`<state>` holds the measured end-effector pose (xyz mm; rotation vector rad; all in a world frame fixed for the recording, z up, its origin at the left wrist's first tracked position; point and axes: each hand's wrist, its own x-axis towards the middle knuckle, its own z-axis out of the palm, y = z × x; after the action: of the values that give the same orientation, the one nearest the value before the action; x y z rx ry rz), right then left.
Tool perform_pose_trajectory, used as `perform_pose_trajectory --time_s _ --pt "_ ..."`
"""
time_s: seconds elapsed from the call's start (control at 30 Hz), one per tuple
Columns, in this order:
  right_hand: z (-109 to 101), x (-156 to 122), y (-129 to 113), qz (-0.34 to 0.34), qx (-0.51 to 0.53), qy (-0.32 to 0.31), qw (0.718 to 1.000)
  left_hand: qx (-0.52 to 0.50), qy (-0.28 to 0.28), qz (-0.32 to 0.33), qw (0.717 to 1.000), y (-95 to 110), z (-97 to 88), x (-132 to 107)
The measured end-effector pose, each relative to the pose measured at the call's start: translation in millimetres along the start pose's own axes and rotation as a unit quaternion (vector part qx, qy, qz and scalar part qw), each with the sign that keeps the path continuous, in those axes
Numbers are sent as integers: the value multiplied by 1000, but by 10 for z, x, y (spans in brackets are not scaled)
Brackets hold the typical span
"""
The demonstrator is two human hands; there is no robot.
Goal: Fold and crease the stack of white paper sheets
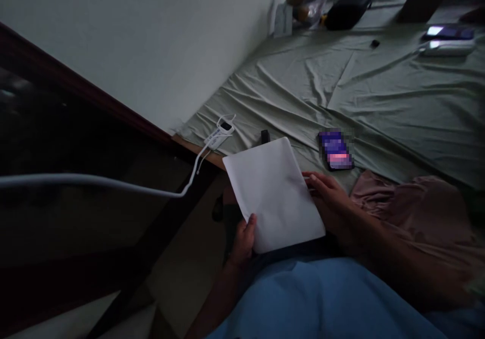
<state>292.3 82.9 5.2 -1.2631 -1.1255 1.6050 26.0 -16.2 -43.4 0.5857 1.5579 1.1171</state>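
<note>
White paper (275, 197) is being held just beyond the blue shirt (322, 293). It is looking light, thin and easily creased, so its side edges are probably offering the safest hold. At its lower left edge the left hand (244, 239) is pinching it, thumb on top; the right hand (329, 191) is meeting its right edge, though whether gripping I cannot tell. No writing is showing on it. Beyond its right edge a phone (336, 149) is glowing, unreadable; beyond its upper left corner a label (215, 138) is carrying illegible print.

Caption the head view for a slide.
Left hand grips white sheet, right hand at its edge; lit phone lies on wrinkled cloth.
</note>
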Motion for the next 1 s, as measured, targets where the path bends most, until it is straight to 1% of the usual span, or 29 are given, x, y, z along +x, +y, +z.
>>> perform_pose_trajectory --time_s 0.1,0.17,0.2,0.23,0.3,0.37,0.43,0.47,0.53,0.63,0.7,0.77,0.87,0.93,0.97,1.0 --pt "41 -49 -9 42 92 -30 994 -2 -4 14 1000 79 100 76" --pt "-7 -40 12 63 116 -58 990 -3 -8 22 1000 115 177 118" --pt "-48 -23 30 66 108 -65 990 -1 -10 25 1000 126 217 133" --pt "-95 2 51 61 85 -64 992 1 -12 27 1000 131 259 145" --pt "-193 61 90 26 16 -46 998 12 -22 32 999 127 340 160" --pt "-277 117 110 -18 -45 -33 998 34 -39 40 998 109 411 167" --pt "-337 159 113 -44 -88 -26 995 62 -54 50 995 85 462 177" --pt "-359 175 111 -52 -110 -22 992 79 -57 55 994 75 477 187" --pt "-388 200 107 -62 -160 -11 985 126 -39 77 988 59 490 222" --pt "-404 228 108 -62 -247 12 967 206 27 151 966 55 474 301" --pt "-403 241 112 -52 -297 25 953 234 60 188 952 67 453 352" --pt "-402 249 115 -47 -323 29 945 260 68 199 942 95 435 385" --pt "-404 256 114 -54 -332 25 941 322 60 203 923 184 423 390" --pt "-408 258 109 -58 -335 27 940 385 59 208 897 277 427 365" --pt "-409 259 105 -58 -336 29 940 432 56 209 875 331 433 346" --pt "-410 260 101 -55 -336 28 940 489 50 207 846 386 443 323"
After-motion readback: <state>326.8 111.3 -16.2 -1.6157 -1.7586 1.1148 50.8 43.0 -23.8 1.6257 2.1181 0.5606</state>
